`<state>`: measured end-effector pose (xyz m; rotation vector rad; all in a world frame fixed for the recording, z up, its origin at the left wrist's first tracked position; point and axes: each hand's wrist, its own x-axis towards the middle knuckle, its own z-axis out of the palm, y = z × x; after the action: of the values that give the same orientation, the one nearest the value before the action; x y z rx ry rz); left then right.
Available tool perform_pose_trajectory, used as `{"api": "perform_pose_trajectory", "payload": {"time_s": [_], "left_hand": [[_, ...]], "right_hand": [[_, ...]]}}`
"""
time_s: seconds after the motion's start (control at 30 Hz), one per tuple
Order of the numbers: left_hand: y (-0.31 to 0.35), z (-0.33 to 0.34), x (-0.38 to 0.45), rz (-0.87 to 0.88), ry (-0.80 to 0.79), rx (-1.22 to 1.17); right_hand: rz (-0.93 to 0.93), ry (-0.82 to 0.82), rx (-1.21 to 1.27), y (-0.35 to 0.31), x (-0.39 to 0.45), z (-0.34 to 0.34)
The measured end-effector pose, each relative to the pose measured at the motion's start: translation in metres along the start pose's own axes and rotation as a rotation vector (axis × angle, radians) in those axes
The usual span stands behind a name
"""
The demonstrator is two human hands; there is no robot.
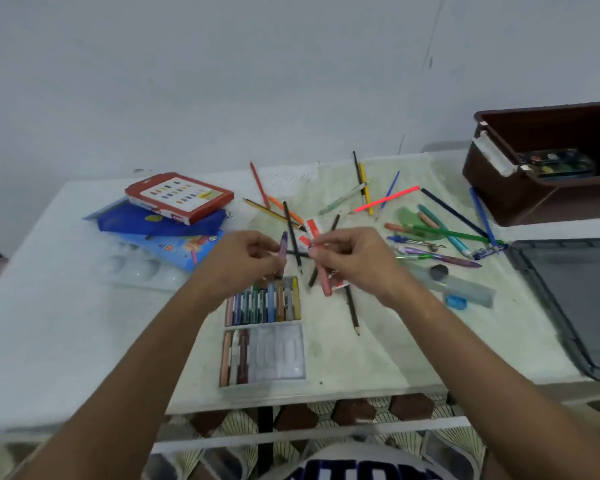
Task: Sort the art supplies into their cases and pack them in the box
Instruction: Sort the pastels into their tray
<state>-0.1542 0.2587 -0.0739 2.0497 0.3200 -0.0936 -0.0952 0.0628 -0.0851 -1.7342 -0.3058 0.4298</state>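
Observation:
My left hand (246,258) grips a purple crayon (283,244) above the clear crayon tray (278,355). The tray's far half (262,303) is filled with several crayons; its near half has three at the left. My right hand (347,258) holds several crayons, a pink one (326,282) and red-and-white ones (311,232) among them. Loose coloured pencils (385,199) and pens (440,258) lie scattered behind and right of my hands. The brown box (520,199) stands at the back right with a paint set (555,164) inside.
A red crayon case (179,197) lies on blue packs (160,225) and a white palette (132,268) at the left. A clear ruler case (465,285) and blue sharpener (456,302) lie right of my hands. A dark grey lid (575,299) lies at the right edge.

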Motion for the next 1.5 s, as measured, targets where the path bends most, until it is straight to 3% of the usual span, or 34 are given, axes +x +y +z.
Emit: {"api": "perform_pose_trajectory", "payload": {"time_s": [0.13, 0.3, 0.67, 1.03, 1.5], "left_hand": [[-0.042, -0.007, -0.051, -0.154, -0.011, -0.046], [-0.068, -0.007, -0.077, -0.207, -0.032, -0.06], [-0.073, -0.002, -0.092, -0.133, -0.085, 0.092], [-0.082, -0.004, -0.09, 0.066, -0.117, 0.291], [-0.087, -0.002, -0.081, 0.075, -0.085, 0.476]], "right_hand": [[0.051, -0.155, -0.107, 0.02, -0.024, 0.043], [0.067, -0.142, -0.23, 0.032, -0.039, 0.074], [0.029, 0.013, -0.391, 0.037, -0.055, 0.102], [-0.136, -0.187, -0.635, 0.04, -0.075, 0.092], [-0.117, -0.256, -0.752, 0.045, -0.072, 0.091]]}}
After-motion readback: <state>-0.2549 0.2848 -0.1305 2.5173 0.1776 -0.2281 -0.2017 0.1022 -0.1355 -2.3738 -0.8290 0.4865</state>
